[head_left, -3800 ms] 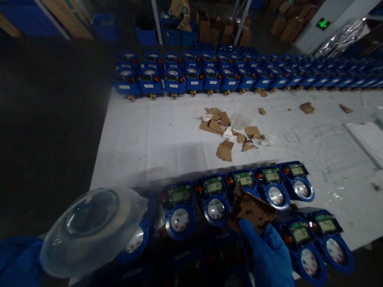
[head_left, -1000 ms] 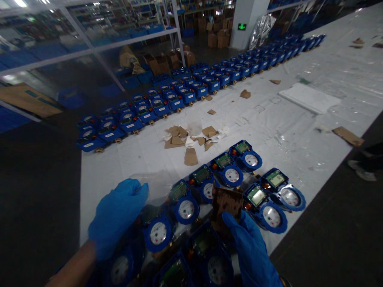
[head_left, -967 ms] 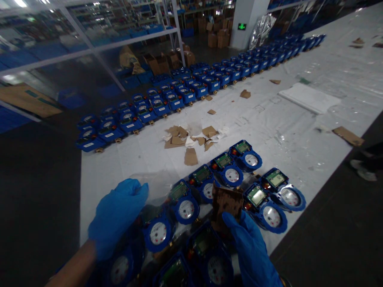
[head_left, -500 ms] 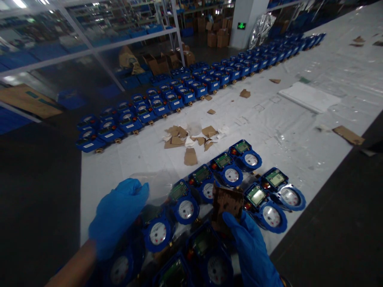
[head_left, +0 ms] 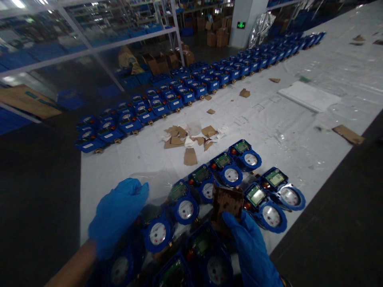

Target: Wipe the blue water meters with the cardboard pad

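Observation:
My left hand [head_left: 119,213], in a blue glove, is closed at the left over the near meters. A sheet of clear plastic film [head_left: 158,183] spreads from its fingers toward the right. My right hand [head_left: 249,243], also gloved in blue, grips a dark-stained piece of cardboard [head_left: 227,203] between thumb and fingers. Around both hands stand blue water meters, with round white dials and green circuit boards showing; one meter [head_left: 185,209] sits between the hands. Another meter [head_left: 271,215] is just right of the cardboard. The meters closest to me are dim and partly hidden.
Torn cardboard scraps [head_left: 190,156] lie mid-table on the white sheeting [head_left: 119,171]. A long double row of blue meters [head_left: 185,95] lines the far edge. A flat white slab [head_left: 309,97] lies at right. Shelving [head_left: 134,40] and cartons [head_left: 222,38] stand beyond.

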`<state>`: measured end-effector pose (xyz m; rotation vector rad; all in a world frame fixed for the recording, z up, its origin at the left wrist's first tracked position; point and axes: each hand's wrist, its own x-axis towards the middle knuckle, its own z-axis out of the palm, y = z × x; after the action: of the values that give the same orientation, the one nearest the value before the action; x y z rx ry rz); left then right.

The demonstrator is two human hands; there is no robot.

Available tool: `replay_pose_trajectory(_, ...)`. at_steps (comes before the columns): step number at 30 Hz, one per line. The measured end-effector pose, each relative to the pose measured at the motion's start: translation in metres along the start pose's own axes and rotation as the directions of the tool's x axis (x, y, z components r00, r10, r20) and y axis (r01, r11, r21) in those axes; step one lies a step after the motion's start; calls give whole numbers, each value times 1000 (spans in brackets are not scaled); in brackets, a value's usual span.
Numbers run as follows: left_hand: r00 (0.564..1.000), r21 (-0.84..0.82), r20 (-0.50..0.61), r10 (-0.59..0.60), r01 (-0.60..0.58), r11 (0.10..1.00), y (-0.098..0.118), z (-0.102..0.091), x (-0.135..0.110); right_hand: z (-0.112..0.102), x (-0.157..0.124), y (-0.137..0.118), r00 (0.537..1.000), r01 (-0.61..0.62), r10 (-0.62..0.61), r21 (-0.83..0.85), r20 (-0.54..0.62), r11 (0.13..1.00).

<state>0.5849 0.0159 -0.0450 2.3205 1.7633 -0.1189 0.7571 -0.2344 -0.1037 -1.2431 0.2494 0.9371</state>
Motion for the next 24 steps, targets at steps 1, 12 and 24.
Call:
replay_pose_trajectory(1,1000,23,12,3,-3,1000,0,0,0,0,0,-1,1000,-4,4,18,15,1000)
replay_pose_trajectory(12,1000,59,30,-2,0,998,3,0,1,0,0,1,1000,-7,6,57,8,998)
replay_pose_trajectory(24,1000,56,6,9,-9,998,13,-6,-3,3,-3,-9,999,-16,21,108,-48,994)
